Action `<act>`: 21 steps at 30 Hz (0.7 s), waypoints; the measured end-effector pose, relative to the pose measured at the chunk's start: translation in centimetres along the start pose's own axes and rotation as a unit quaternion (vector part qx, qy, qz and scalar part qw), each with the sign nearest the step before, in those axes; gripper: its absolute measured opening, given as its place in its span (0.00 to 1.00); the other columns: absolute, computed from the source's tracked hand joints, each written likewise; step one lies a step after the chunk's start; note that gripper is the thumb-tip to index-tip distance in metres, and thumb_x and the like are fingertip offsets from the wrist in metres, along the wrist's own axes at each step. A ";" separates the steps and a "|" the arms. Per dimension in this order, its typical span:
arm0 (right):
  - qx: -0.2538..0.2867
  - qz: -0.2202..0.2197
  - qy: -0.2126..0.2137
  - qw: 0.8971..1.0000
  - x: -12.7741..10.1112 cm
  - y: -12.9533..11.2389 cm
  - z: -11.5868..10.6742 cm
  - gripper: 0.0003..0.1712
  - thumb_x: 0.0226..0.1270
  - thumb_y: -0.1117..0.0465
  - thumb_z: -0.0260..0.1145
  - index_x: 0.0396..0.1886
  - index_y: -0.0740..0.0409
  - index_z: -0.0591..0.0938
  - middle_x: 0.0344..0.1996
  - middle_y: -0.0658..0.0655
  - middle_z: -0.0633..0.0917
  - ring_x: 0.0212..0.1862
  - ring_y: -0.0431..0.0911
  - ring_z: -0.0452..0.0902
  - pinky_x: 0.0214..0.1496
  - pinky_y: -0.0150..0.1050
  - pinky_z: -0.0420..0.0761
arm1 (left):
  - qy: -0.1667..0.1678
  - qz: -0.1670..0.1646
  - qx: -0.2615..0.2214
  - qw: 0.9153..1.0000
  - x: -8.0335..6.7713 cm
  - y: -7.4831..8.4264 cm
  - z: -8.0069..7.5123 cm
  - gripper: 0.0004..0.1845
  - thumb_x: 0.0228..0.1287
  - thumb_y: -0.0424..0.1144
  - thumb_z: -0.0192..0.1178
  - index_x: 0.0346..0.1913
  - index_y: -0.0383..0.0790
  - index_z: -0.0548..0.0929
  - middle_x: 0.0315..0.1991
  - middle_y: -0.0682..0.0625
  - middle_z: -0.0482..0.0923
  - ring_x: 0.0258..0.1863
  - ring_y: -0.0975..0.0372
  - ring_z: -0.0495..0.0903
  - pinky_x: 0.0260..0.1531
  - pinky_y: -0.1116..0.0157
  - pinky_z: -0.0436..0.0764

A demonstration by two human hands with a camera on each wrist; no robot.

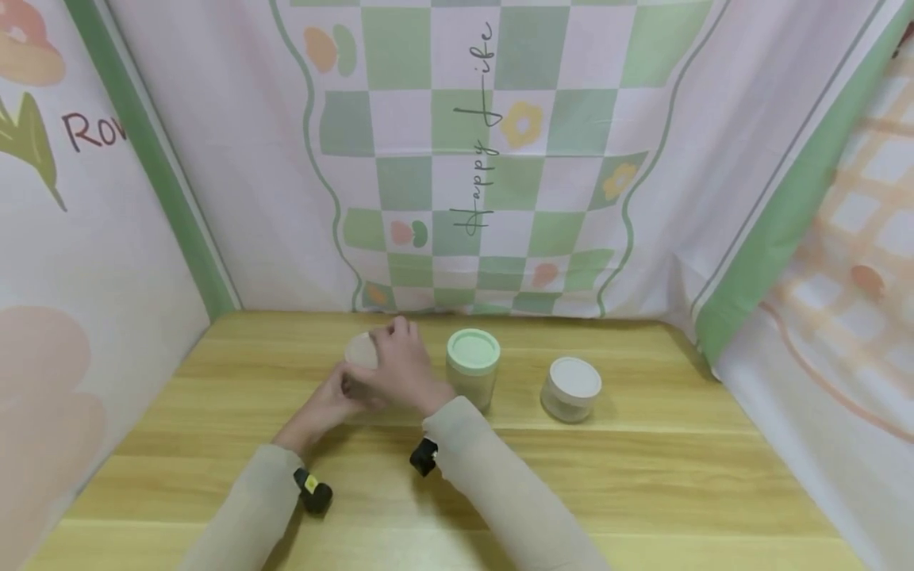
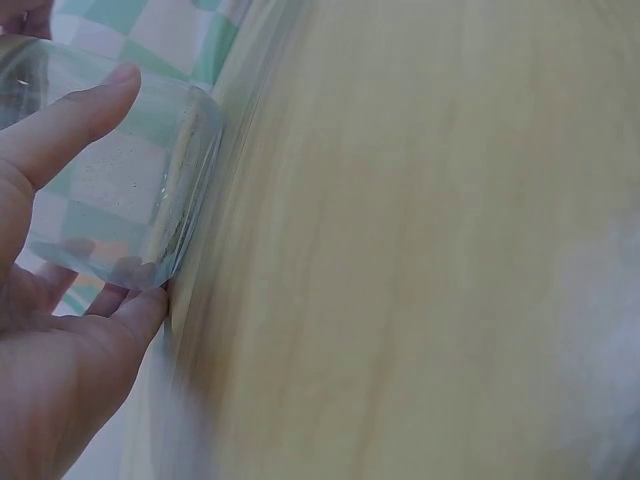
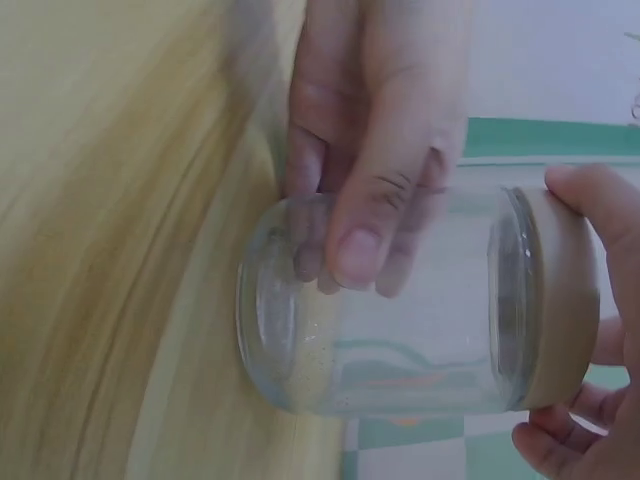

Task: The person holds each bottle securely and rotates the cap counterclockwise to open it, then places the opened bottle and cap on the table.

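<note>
Held jar: a clear glass jar (image 3: 390, 300) with a beige lid (image 3: 560, 295), standing on the wooden table (image 1: 643, 476) at the left end of a row of three jars, near the back edge; its base touches the wood in both wrist views.
Left hand (image 1: 321, 408): fingers and thumb curled round the glass body of the held jar; seen in the right wrist view with a finger (image 3: 375, 215) lying across the glass.
Right hand (image 1: 400, 365): on top of the jar, thumb and fingertips (image 3: 580, 195) curled round the rim of the beige lid.
Hidden in the head view: the two hands cover almost all of the held jar; only a bit of the lid shows at the left of the right hand.
Contents: the glass looks empty apart from faint specks on its wall; what they are cannot be told.
Blur: the table surface is streaked in both wrist views, so its grain is hard to read.
Cut off: the left wrist view shows only the lower glass (image 2: 120, 190) and part of the palm; the lid is out of frame there.
Green-lidded jar (image 1: 473, 373): just to the right of the hands; its lower part is hidden behind the right sleeve.
White-lidded jar (image 1: 571, 388): shorter, further right, standing apart.
Backdrop (image 1: 500, 159): a checked green and white cloth behind the table.
</note>
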State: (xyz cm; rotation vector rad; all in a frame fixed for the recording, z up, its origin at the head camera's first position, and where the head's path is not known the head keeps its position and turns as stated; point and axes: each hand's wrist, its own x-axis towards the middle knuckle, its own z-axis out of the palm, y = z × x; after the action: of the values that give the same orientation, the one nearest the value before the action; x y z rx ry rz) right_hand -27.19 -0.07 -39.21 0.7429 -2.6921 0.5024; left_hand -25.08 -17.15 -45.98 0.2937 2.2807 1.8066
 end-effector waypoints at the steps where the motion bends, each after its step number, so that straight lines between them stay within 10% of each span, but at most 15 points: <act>1: 0.016 -0.002 -0.006 1.000 0.1 0.2 -0.1 0.43 0.63 0.30 0.65 0.62 0.61 0.80 0.54 0.62 0.75 0.54 0.53 0.67 0.54 0.43 0.75 | -0.001 -0.002 0.001 1.000 0.0 0.0 0.0 0.52 0.58 0.42 0.75 0.77 0.39 0.50 0.77 0.36 0.49 0.74 0.39 0.50 0.69 0.37 0.55; 21: 0.177 0.002 -0.130 0.975 1.2 1.6 -1.7 0.41 0.59 0.44 0.74 0.71 0.50 0.75 0.67 0.57 0.70 0.65 0.51 0.61 0.57 0.46 0.75 | -0.006 -0.015 -0.012 1.000 0.3 -0.2 -0.1 0.55 0.58 0.42 0.75 0.77 0.39 0.47 0.76 0.38 0.53 0.73 0.41 0.57 0.69 0.40 0.60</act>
State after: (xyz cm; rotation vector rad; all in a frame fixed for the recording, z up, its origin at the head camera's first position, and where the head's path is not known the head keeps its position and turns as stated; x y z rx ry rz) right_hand -28.66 1.39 -37.66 0.9555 -2.8779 0.9669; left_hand -25.39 -17.22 -46.13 0.2642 2.2426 1.8112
